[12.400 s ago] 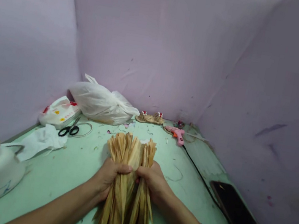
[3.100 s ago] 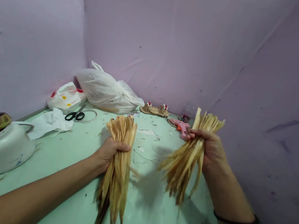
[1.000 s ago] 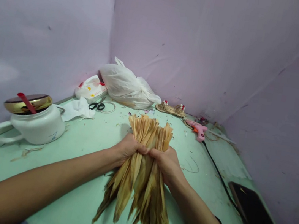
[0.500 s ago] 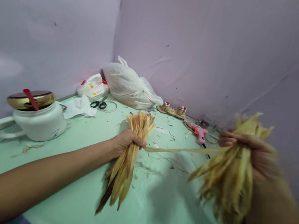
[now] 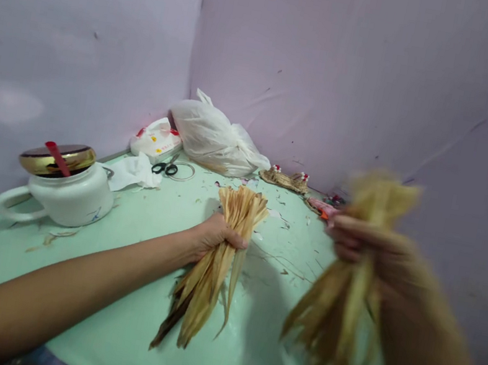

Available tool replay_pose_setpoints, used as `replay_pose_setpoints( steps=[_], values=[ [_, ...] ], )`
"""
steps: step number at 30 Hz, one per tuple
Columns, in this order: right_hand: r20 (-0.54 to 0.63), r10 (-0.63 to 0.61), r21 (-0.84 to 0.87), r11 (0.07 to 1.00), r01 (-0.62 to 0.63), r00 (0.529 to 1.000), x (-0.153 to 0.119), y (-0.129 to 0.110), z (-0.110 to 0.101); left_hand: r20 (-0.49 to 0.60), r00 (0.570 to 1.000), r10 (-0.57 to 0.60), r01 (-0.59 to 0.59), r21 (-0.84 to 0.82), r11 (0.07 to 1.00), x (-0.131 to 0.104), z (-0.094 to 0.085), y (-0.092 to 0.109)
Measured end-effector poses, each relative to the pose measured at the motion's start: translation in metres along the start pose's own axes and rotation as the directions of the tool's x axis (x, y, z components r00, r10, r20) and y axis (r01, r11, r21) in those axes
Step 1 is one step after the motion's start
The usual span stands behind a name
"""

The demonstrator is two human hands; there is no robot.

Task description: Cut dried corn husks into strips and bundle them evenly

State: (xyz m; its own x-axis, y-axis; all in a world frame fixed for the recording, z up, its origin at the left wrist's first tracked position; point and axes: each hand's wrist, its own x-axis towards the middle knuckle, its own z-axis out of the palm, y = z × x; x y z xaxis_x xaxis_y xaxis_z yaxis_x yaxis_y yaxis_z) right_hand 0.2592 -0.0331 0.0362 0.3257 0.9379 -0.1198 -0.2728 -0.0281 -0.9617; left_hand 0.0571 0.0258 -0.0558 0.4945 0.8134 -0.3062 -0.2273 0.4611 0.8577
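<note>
My left hand [image 5: 217, 235] is closed round the middle of a bundle of dry tan husk strips [image 5: 217, 272], just above the green table. One loose strip hangs down at the bundle's right side. On the right, my right hand [image 5: 369, 245] is wrapped round a second husk bundle [image 5: 343, 313]; it is raised over the table and blurred. Its strips spread above and below the fist. The two bundles are apart.
On the green table [image 5: 115, 323] stand a white mug [image 5: 68, 199] with a gold lid, a tissue pack [image 5: 157, 141], scissors [image 5: 166, 166], a white plastic bag [image 5: 218, 140], a woven piece [image 5: 284, 180] and a pink glue gun [image 5: 321, 207], partly hidden by my right hand. Walls rise behind.
The strip that stretched between my hands has come free of my right hand and now hangs from the left bundle. My right hand has moved left with its bundle.
</note>
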Motion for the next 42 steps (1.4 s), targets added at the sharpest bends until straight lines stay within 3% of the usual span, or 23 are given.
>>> replay_pose_setpoints(
  steps=[4, 8, 13, 17, 22, 26, 31, 38, 42],
  values=[
    [0.128, 0.188, -0.206, 0.965, -0.160, 0.974, 0.004, 0.064, 0.042, 0.076, 0.994, 0.079, -0.075, -0.054, 0.996, 0.001, 0.002, -0.007],
    [0.175, 0.199, -0.183, 0.969, -0.167, 0.964, 0.002, 0.091, 0.052, 0.113, 0.984, 0.135, -0.130, -0.047, 0.990, -0.002, 0.006, -0.013],
    [0.114, 0.263, -0.137, 0.959, -0.247, 0.958, 0.005, 0.077, 0.037, 0.127, 0.986, 0.103, -0.085, -0.140, 0.986, -0.005, 0.007, -0.006],
    [0.020, 0.357, -0.004, 0.934, -0.357, 0.934, 0.018, 0.064, 0.028, 0.029, 1.000, -0.011, 0.015, -0.139, 0.990, -0.001, 0.002, 0.000],
    [0.030, 0.442, 0.053, 0.895, -0.443, 0.897, 0.025, 0.072, 0.025, 0.018, 0.997, -0.080, 0.082, -0.132, 0.988, 0.005, -0.003, -0.003],
    [0.089, 0.399, 0.036, 0.914, -0.404, 0.912, 0.020, 0.086, 0.029, 0.001, 0.997, -0.082, 0.082, -0.118, 0.990, 0.004, -0.001, -0.004],
    [0.141, 0.386, -0.021, 0.922, -0.387, 0.912, 0.011, 0.093, 0.037, 0.070, 0.997, -0.017, 0.025, -0.124, 0.992, -0.001, 0.005, -0.004],
    [0.073, 0.326, -0.064, 0.945, -0.322, 0.942, 0.013, 0.094, 0.036, -0.062, 0.994, 0.088, -0.090, -0.031, 0.995, 0.003, 0.002, -0.009],
    [0.073, 0.286, -0.116, 0.954, -0.277, 0.955, 0.011, 0.093, 0.036, -0.022, 0.996, 0.092, -0.093, -0.044, 0.995, 0.003, 0.002, -0.009]
  ],
)
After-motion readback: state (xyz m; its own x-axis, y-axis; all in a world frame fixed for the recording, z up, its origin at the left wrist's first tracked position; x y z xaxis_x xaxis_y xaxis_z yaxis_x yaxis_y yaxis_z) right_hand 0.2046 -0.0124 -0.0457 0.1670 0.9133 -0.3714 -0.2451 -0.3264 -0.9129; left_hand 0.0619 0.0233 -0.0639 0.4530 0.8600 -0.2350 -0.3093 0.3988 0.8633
